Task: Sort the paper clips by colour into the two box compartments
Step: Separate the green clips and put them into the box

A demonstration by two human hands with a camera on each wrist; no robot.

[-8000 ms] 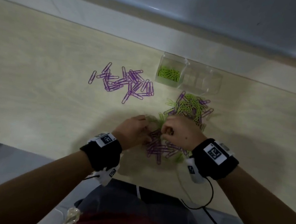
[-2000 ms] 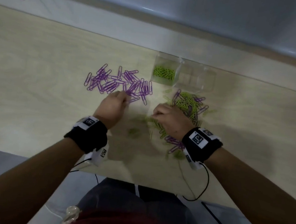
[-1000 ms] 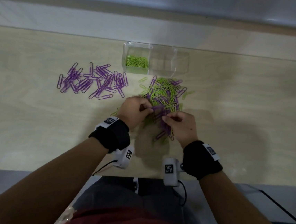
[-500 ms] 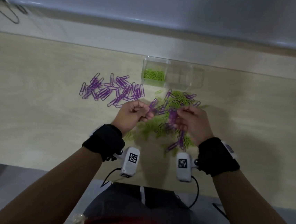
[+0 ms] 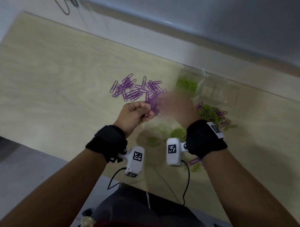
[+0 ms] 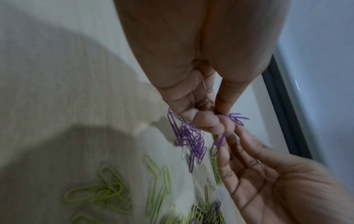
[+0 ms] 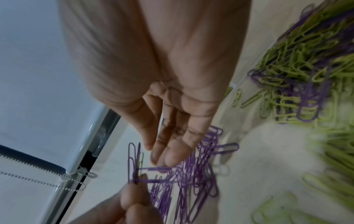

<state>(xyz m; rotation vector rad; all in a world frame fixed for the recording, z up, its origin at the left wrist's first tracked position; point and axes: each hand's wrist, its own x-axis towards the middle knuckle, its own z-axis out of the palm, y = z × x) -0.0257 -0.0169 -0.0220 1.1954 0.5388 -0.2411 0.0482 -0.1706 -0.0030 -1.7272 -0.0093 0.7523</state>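
1. Nearest you, at 5 o'clock below your right wrist, loose green paper clips (image 5: 177, 133) lie scattered on the table (image 5: 57, 78).
2. Your left hand (image 5: 133, 115) is raised above the table. Its thumb and curled fingers (image 6: 201, 119) pinch a tangled bunch of purple clips (image 6: 191, 141), which hangs below them.
3. Your right hand (image 5: 178, 107) is blurred in the head view. The right wrist view shows its fingers (image 7: 172, 145) straight and close together, tips at the held bunch; whether they touch it cannot be told.
4. At 3 o'clock of the hands lies a mixed pile (image 5: 212, 114) of green and purple clips.
5. At 11 o'clock lies a sorted purple group (image 5: 135, 90) on the table.
6. Farthest, at 1 o'clock, stands the clear box (image 5: 219, 91). Its left compartment holds green clips (image 5: 186, 85); what the right compartment holds cannot be told.
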